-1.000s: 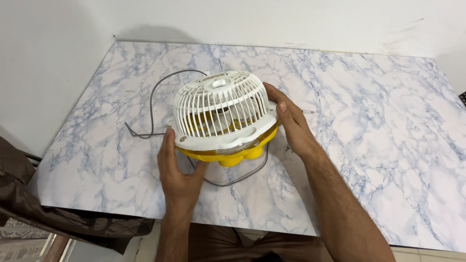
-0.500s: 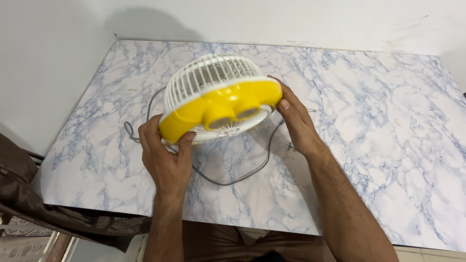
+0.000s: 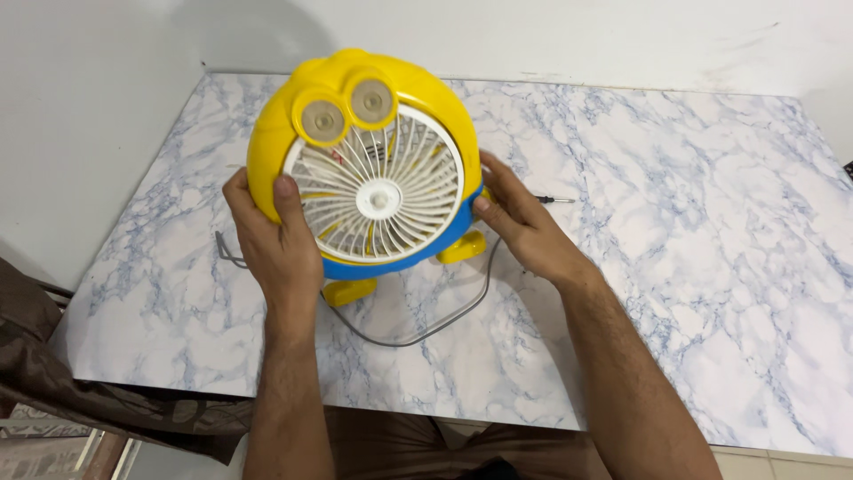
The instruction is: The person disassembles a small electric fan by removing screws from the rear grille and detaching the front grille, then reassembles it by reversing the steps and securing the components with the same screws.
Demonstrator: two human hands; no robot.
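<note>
A small yellow fan (image 3: 369, 160) with a white front grille, two round eyes on top, a blue lower band and two yellow feet is held up above the marble-patterned table (image 3: 675, 267), its front turned toward me. My left hand (image 3: 271, 236) grips its left rim, thumb over the front edge. My right hand (image 3: 524, 227) holds its right side near the blue band. A grey power cord (image 3: 418, 333) hangs from the fan and loops on the table below.
A thin screwdriver (image 3: 551, 200) lies on the table just behind my right hand. A white wall runs behind and to the left of the table. Brown fabric (image 3: 98, 400) sits at the lower left, beside the table's near edge.
The fan has been turned over: a second ago its grille faced up on the table, then its yellow back showed, and now it is upright with the front facing me.
</note>
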